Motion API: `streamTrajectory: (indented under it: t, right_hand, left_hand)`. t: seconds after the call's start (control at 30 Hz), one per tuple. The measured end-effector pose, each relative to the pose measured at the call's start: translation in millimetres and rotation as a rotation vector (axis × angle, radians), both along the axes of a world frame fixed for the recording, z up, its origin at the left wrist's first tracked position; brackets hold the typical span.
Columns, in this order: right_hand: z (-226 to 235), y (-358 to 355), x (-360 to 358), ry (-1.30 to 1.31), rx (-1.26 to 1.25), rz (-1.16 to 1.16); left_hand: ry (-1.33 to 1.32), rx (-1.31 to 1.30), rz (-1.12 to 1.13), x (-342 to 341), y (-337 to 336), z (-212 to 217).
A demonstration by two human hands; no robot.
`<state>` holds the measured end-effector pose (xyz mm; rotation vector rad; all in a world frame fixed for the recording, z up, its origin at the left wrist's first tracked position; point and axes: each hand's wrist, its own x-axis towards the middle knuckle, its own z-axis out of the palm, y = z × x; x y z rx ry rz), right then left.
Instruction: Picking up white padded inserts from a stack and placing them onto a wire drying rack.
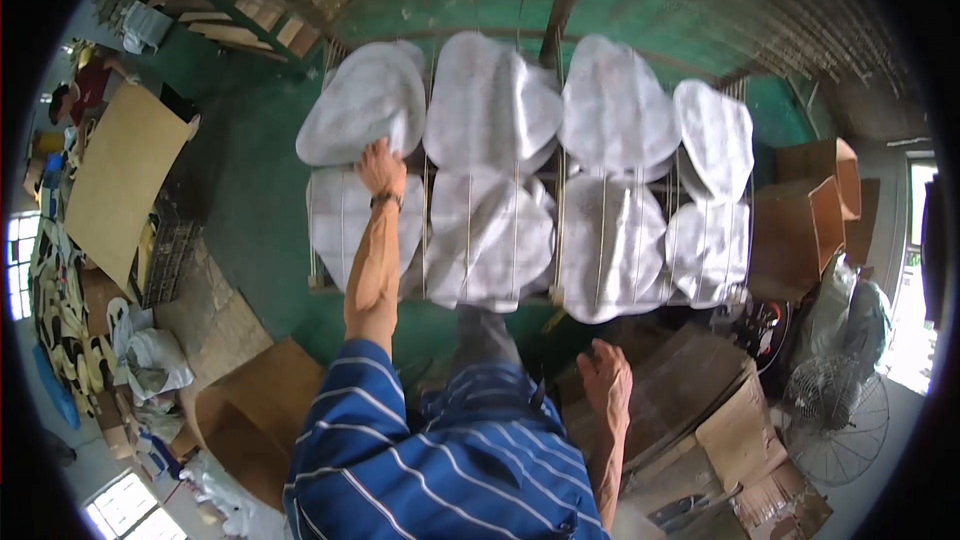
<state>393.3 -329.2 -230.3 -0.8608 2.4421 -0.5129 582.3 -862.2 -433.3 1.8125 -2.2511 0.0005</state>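
Note:
Several white, rounded, soft-looking pads lie in two rows on a wire rack in front of me. My left hand, with a dark band at the wrist, reaches up to the far-left white pad. Its fingers are closed at the pad's lower right edge, where a fold of the material stands up. Just below that hand lies the near-left white pad, partly behind thin rods. My right hand hangs low on the right, apart from the rack, with nothing in it and its fingers loosely apart.
Brown cartons stand right of the rack, near a wire fan. Flattened cardboard lies at the lower right. An opened carton sits at the lower left. Farther left, a person is beside a large tan sheet.

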Motion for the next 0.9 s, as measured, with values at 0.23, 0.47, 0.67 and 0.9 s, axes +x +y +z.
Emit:
streamTrajectory:
  t: [0.23, 0.47, 0.67, 0.9]
  right_hand:
    - [21.6, 9.1, 11.4, -0.058, 0.059, -0.127]
    - [9.2, 50.5, 31.7, -0.15, 0.118, -0.203]
    - [-4.8, 123.0, 47.6, -0.158, -0.031, -0.45]
    - [-34.6, 221.3, 106.7, -0.05, -0.009, -0.996]
  left_hand:
    - [0.132, 0.207, 0.183, -37.3, 2.5, 53.5]
    - [0.196, 0.024, -0.398, -40.7, 32.5, 132.5]
    - [0.429, 0.602, -1.142, -156.9, 212.5, 185.0]
    - [0.258, 1.232, -1.411, -176.5, 408.0, 181.2]
